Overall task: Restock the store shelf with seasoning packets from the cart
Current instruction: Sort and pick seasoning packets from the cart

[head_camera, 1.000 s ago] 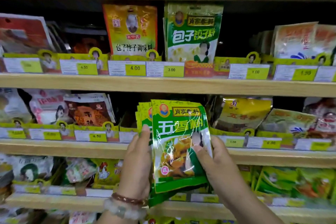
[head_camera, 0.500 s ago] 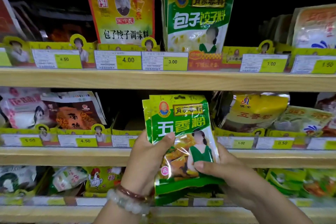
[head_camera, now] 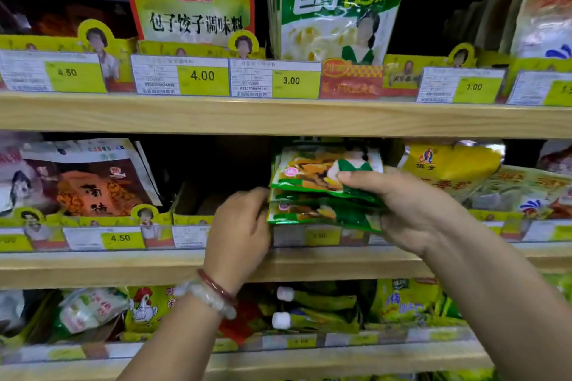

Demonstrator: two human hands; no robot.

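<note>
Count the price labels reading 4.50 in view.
2. One price label at the left end of the upper shelf; the other on the middle shelf, left of the left hand. Some lower labels are blurred, so more may go unread.

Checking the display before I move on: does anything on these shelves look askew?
Yes. On the middle shelf, the brown packets at left lean sideways, and the yellow packet at right lies slumped.

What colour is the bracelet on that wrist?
Dark red, beside a pale whitish beaded bracelet on the left wrist, in the head view.
</note>
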